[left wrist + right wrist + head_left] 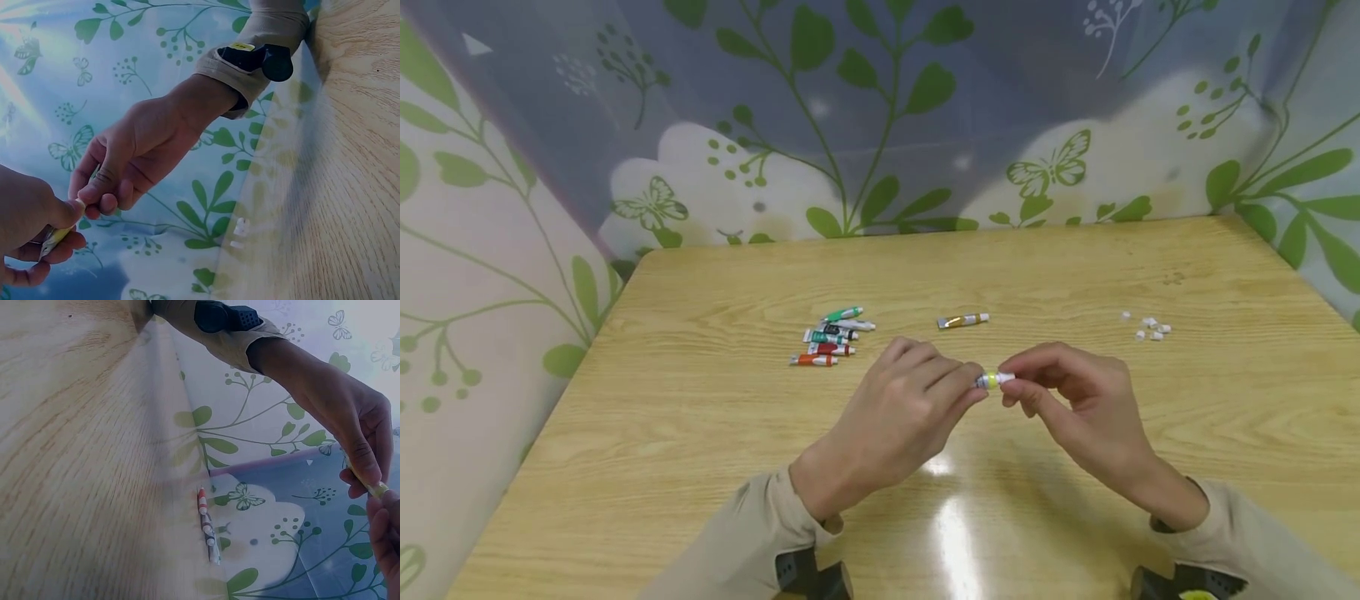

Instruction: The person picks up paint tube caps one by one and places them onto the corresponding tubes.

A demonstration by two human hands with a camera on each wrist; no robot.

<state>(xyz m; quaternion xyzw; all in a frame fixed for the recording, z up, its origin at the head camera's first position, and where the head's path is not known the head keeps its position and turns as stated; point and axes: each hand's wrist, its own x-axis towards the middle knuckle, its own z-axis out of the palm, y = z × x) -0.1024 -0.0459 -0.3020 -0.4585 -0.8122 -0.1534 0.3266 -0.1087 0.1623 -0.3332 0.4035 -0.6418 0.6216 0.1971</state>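
Observation:
Above the middle of the table, my left hand (902, 412) grips a small paint tube (992, 381) with a yellow band. Most of the tube is hidden in the fingers. Thumb and fingertips of my right hand (1086, 408) pinch the white cap at its right end. In the left wrist view, the yellowish tube (55, 239) lies between the left thumb and fingers, the right hand (147, 147) meeting its tip. In the right wrist view, the left hand (350, 419) shows with the tube's capped end (377, 489) at the right fingertips.
A pile of several paint tubes (831, 337), green, dark, red and orange, lies left on the wooden table (700, 433). One brown-gold tube (964, 321) lies alone beyond the hands. Several small white caps (1150, 323) are scattered at the right. A leaf-patterned curtain (880, 125) borders the table's back.

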